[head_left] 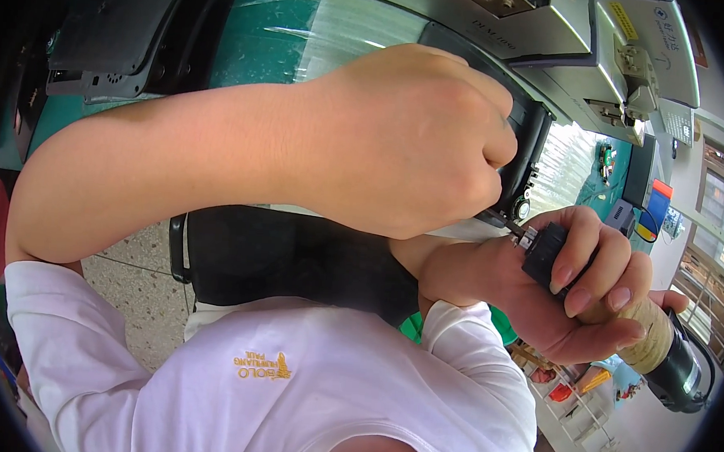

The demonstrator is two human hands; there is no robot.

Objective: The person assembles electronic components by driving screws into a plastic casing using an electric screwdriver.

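My left hand (434, 139) is closed in a fist, its back toward me, near the middle of the view. Its fingertips are hidden, so what they hold cannot be made out. Behind it lies a black panel-like case (538, 133), partly covered by the hand. My right hand (591, 281) is wrapped around an electric screwdriver (645, 334) with a tan tape-wrapped grip and a black tail with a cord. The fingers curl over its ribbed black front part, and its thin metal bit points toward the underside of my left fist. Whether the bit touches anything is hidden.
Grey metal machines (507, 28) stand at the far right of the green-covered worktable (262, 29). A dark flat device (117, 25) lies at the far left. A small green circuit board (605, 160) sits at the right. Below is a black seat-like surface (294, 259).
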